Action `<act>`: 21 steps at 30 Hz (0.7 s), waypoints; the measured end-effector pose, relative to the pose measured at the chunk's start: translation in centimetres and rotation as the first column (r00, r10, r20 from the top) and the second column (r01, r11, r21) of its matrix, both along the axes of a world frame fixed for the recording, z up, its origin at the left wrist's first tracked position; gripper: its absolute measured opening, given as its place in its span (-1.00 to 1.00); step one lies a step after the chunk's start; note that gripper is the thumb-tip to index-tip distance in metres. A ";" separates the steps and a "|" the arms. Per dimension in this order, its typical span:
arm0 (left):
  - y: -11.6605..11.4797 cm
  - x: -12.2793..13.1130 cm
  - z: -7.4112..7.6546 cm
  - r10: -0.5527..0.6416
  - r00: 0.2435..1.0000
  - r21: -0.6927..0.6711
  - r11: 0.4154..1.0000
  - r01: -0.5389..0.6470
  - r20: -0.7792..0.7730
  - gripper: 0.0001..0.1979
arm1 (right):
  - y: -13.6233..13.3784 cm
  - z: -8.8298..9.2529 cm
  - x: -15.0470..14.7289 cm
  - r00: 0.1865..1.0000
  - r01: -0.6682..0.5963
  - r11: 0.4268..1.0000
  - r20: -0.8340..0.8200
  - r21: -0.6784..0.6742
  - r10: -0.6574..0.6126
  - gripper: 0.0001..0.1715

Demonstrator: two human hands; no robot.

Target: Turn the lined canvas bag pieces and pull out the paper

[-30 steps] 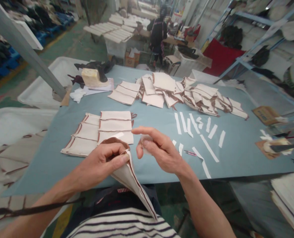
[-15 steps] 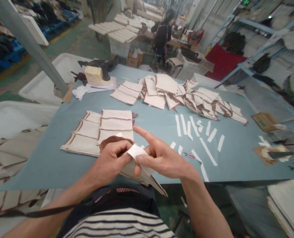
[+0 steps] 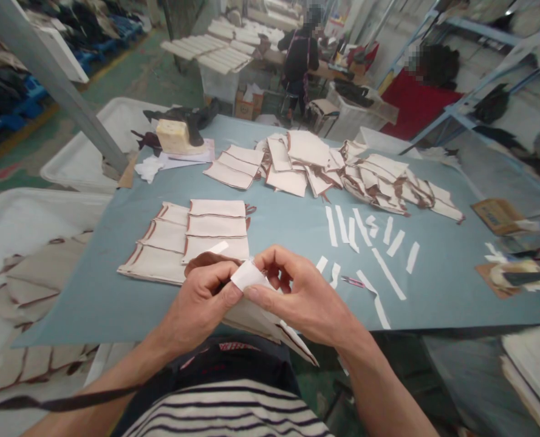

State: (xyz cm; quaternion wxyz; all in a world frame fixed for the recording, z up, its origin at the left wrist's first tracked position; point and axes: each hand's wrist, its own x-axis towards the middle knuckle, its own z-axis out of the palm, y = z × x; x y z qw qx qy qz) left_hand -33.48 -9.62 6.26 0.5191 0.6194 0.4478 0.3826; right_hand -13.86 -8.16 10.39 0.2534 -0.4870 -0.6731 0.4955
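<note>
My left hand (image 3: 199, 306) is closed on a cream cloth piece (image 3: 245, 318) with dark brown edging, held above the table's near edge. A brown flap (image 3: 206, 261) of it shows behind my fingers. Between both hands a white strip (image 3: 248, 276) lies against the cloth. My right hand (image 3: 304, 297) pinches this strip with its thumb in front and fingers curled behind; the fingertips are partly hidden. Just beyond my left hand, folded cream pieces with brown seams (image 3: 217, 227) lie in overlapping stacks. To the right of my right hand are small pink-handled snips (image 3: 353, 281).
Several loose white strips (image 3: 388, 273) are scattered right of centre on the blue-green table (image 3: 92, 303). A heap of cream pieces (image 3: 310, 152) lies along the back. White bins (image 3: 46, 197) stand at the left. A person (image 3: 299, 60) sits at another table behind.
My right index finger, stretched out before, has curled in towards the white strip. My left hand keeps its hold on the cloth. The view has shifted slightly.
</note>
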 end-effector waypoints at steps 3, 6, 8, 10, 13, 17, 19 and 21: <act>-0.2 0.1 0.0 -0.002 1.000 -0.009 1.000 0.002 -0.005 -0.57 | -0.6 -0.1 -0.5 0.999 0.023 0.998 -0.048 0.057 -0.021 -0.91; -0.5 0.1 -0.1 0.027 0.999 -0.045 0.999 -0.028 -0.037 -0.58 | -1.2 -0.5 -1.0 0.997 0.060 0.993 -0.058 0.103 -0.055 -0.94; -0.6 0.2 0.0 0.040 0.998 -0.054 0.998 -0.043 -0.057 -0.57 | -1.6 -0.7 -1.3 0.994 0.097 0.986 -0.060 0.132 -0.090 -0.94; -0.7 0.4 0.1 0.034 0.998 -0.046 0.998 -0.037 -0.060 -0.57 | -1.9 -1.0 -1.6 0.988 0.143 0.977 -0.089 0.160 -0.130 -0.90; -0.9 0.5 0.4 0.079 0.995 -0.010 0.997 -0.080 -0.061 -0.59 | -2.1 -1.8 -1.8 0.961 0.213 0.968 -0.208 0.134 -0.183 -0.86; -1.2 -0.3 0.3 0.179 0.973 0.126 0.979 -0.162 -0.144 -0.70 | -2.0 -2.5 -1.5 0.936 0.208 0.978 -0.299 0.036 -0.188 -0.81; -1.3 -0.8 0.2 0.194 0.966 0.196 0.968 -0.159 -0.171 -0.78 | -1.9 -2.5 -1.2 0.952 0.182 0.979 -0.268 0.096 -0.151 -0.84; -1.2 -1.2 0.2 0.201 0.964 0.201 0.966 -0.165 -0.176 -0.84 | -1.8 -2.4 -0.8 0.966 0.153 0.970 -0.235 0.192 -0.106 -0.85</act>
